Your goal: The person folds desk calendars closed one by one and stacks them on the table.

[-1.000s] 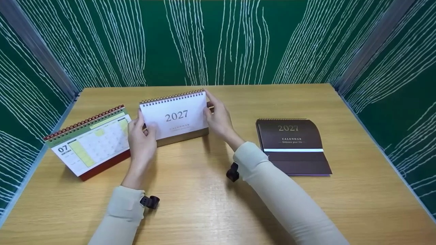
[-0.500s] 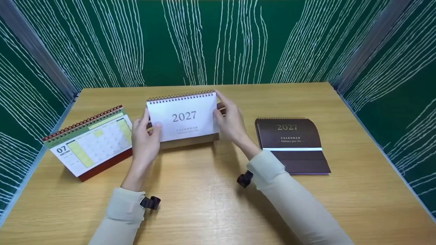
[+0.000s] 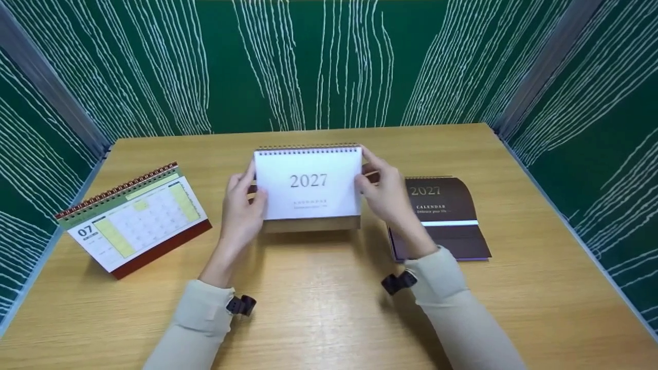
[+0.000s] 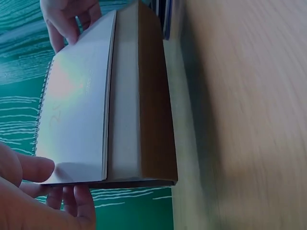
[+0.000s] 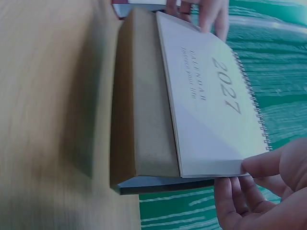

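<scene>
Table (image 3: pixel 318 318): pale wood, with three desk calendars on or over it.
White calendar (image 3: pixel 308 182): between the two hands, near the middle of the head view, front facing the person; it reads "2027", with a spiral along the top and a brown base below. It seems raised off the wood, a lighter strip lying between base and shadow in both wrist views.
Left hand (image 3: pixel 242 208): clamped on its left edge, thumb on the front page, fingers behind.
Right hand (image 3: pixel 383 192): clamped on its right edge near the spiral, thumb in front, fingers behind.
Green calendar (image 3: pixel 146 218): standing at the left, turned at an angle, showing "07", yellow columns and a red base; apart from the left hand.
Brown calendar (image 3: pixel 450 205): at the right, gold "2027" and a white band, partly hidden by the right hand and wrist.
Sleeves (image 3: pixel 195 329): pale, a black device at each cuff.
Walls (image 3: pixel 352 67): green, streaked with white lines.
</scene>
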Available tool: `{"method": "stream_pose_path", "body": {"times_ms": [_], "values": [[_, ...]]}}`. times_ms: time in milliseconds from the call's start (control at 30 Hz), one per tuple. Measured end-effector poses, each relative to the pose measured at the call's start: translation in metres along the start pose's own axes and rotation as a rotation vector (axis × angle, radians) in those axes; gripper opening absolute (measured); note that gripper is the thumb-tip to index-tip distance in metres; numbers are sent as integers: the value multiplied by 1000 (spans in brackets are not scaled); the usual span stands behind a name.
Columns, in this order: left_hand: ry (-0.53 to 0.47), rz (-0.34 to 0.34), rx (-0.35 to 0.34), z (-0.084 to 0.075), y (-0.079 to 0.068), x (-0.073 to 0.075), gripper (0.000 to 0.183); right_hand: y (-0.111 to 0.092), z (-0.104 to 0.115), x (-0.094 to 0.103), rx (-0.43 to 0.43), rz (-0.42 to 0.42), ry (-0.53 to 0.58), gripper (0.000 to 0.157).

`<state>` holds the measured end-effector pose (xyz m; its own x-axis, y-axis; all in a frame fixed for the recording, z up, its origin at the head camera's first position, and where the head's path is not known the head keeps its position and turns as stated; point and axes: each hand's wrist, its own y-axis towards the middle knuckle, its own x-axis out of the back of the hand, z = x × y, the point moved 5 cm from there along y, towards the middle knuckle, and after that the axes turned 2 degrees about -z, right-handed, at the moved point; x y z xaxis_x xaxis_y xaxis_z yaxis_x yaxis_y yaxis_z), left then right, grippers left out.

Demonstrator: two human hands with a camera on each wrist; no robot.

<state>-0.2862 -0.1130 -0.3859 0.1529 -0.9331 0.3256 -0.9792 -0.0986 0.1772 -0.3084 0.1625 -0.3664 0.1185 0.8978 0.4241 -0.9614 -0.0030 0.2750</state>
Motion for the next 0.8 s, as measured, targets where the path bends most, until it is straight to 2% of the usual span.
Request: {"method": "stream_pose_path", "body": {"times_ms": [100, 400, 800], "values": [[3, 19, 2, -5, 2, -7, 62, -1, -5, 11, -32, 5, 29, 62], [-63, 94, 80, -8, 4, -23, 66, -4, -18, 34, -135, 3, 73, 59], [-25, 159, 90, 1, 7, -29, 69, -3, -36, 35, -190, 36, 65, 58]]}}
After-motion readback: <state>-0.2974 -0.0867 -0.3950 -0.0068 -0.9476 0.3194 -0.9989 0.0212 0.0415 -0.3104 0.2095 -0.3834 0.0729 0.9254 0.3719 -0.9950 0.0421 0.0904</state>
